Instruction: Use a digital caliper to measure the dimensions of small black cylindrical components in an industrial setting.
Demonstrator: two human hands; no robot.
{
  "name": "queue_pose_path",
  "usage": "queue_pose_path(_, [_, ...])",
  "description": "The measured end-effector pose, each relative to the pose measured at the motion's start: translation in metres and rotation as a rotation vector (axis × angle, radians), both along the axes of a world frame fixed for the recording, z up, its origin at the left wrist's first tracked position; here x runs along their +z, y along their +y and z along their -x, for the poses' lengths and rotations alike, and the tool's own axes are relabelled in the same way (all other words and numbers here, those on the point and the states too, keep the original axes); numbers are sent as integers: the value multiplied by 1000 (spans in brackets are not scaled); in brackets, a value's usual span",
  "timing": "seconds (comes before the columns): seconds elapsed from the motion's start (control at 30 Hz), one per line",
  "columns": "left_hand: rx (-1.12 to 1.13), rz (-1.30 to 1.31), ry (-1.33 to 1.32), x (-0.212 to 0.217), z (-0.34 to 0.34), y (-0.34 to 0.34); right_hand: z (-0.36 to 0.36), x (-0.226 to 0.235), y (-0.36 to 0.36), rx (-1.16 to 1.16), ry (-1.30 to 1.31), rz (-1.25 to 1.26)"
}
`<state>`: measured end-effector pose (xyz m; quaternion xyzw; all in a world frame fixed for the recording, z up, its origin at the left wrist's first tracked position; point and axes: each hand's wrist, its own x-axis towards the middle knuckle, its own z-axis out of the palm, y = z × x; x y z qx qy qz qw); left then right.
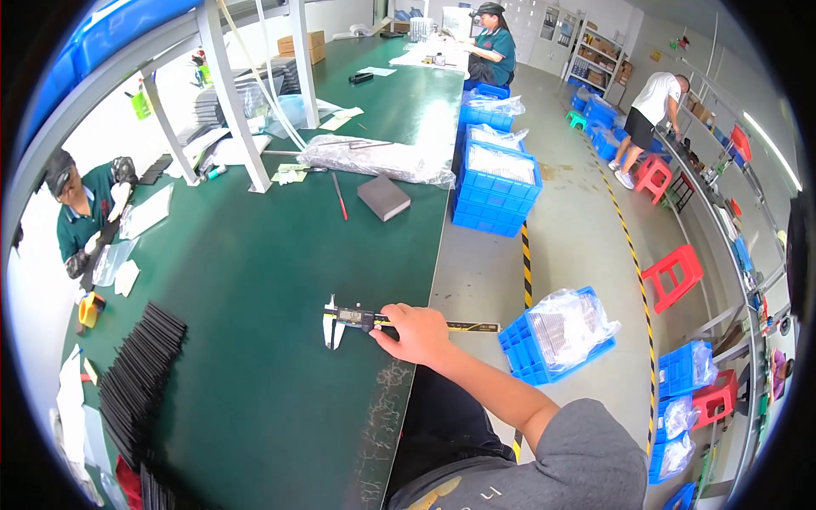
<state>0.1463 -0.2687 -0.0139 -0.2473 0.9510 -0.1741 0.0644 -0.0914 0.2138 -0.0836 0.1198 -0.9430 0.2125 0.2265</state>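
My right hand [418,333] is closed around a digital caliper [350,318], thumb and fingers at its slide. The caliper lies across the green tabletop [255,255] near its right edge. Its jaws point left and look nearly together; its beam reaches past my hand beyond the table edge. At the left of the table lies a row of thin black rods [140,374], side by side. Farther up the table are a dark grey box [384,197] and a red-and-black pen [340,197]. My left hand is out of the picture.
A plastic-wrapped bundle [378,158] lies farther along the table, beside metal frame posts [229,93]. Blue crates [497,183] stack against the table's right side; another crate [523,353] sits nearer. A co-worker [89,204] works across the table at left. Red stools [674,278] stand at right.
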Motion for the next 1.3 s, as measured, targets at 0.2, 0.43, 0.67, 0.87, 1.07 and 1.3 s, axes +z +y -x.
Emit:
queue_pose_path(0.2, [-90, 48, 27, -12, -5, -9, -2, 1, 7, -9, 10, -6])
queue_pose_path(0.43, [-133, -67, 329, -36, -12, -27, 5, 8, 6, -31, -117, 170])
queue_pose_path(0.67, [-268, -34, 383, -6, 10, 1, 9, 0, 32, -67, -3, -109])
queue_pose_path(0.87, [-84, -7, 290, -3, -29, 10, 8, -4, 14, 12, 2, -57])
queue_pose_path(1.07, [-122, -85, 278, 2, -11, 37, 8, 2, 14, 4, 34, -54])
queue_pose_path(1.3, [-479, -555, 999, 31, 77, 133, 11, 1, 22, -55, 11, -80])
